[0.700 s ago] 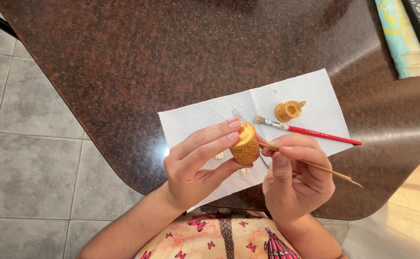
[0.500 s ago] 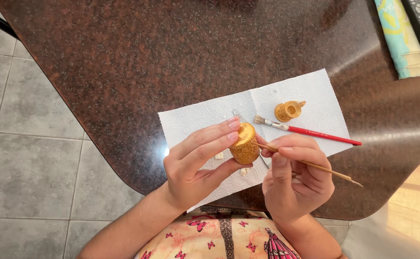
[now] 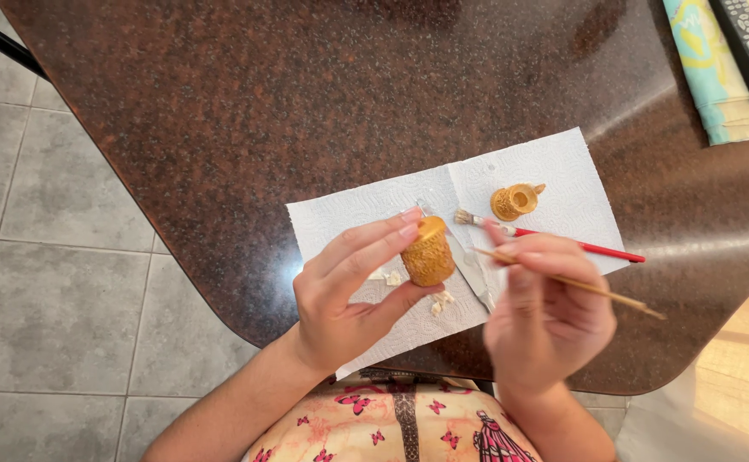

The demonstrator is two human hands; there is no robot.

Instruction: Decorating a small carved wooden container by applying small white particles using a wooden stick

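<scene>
Head view, near edge: left hand (image 3: 349,295) pinches a small gold carved pot (image 3: 428,252) btw fingertips and thumb, lifted over the paper towel (image 3: 353,214), prob. so crumbs fall on it. Right hand (image 3: 545,312) is closed around a thin wooden stick (image 3: 601,291), tip toward the pot. Farther right on the towel lie a red-handled brush (image 3: 562,239) & a gold lid (image 3: 514,202), within easy reach. Table (image 3: 263,103) is dark stone.
</scene>
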